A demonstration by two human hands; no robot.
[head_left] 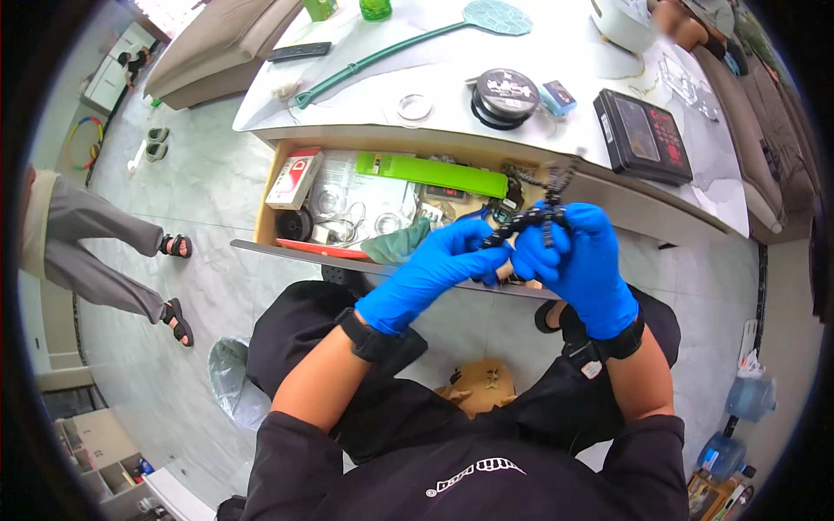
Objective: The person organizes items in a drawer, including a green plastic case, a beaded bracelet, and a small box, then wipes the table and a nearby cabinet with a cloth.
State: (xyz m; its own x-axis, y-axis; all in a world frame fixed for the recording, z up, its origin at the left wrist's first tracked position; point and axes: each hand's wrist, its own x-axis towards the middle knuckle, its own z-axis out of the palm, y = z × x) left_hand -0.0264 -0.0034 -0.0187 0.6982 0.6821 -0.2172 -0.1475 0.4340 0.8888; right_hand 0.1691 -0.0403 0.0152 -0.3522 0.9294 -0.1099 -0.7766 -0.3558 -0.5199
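Both of my hands wear blue gloves and are raised over the front right part of a pulled-out drawer (266,224). They grip a black flexible tripod (551,211) with knobbly, segmented legs. One leg is pinched by my left hand (434,265), whose fingers are closed around it. My right hand (584,269) is closed around the tripod's middle, and some legs stick up above the fingers. Below lie a long bright green case (434,175), a red-and-white box (294,181), coiled white cables (347,224) and a dull green cloth (398,241).
On the white table (365,104) are a green fly swatter (382,62), a remote (300,52), a tape roll (414,108), a round black container (506,95) and a black keypad device (643,139). A person (95,234) stands left, beyond a lined bin (236,382).
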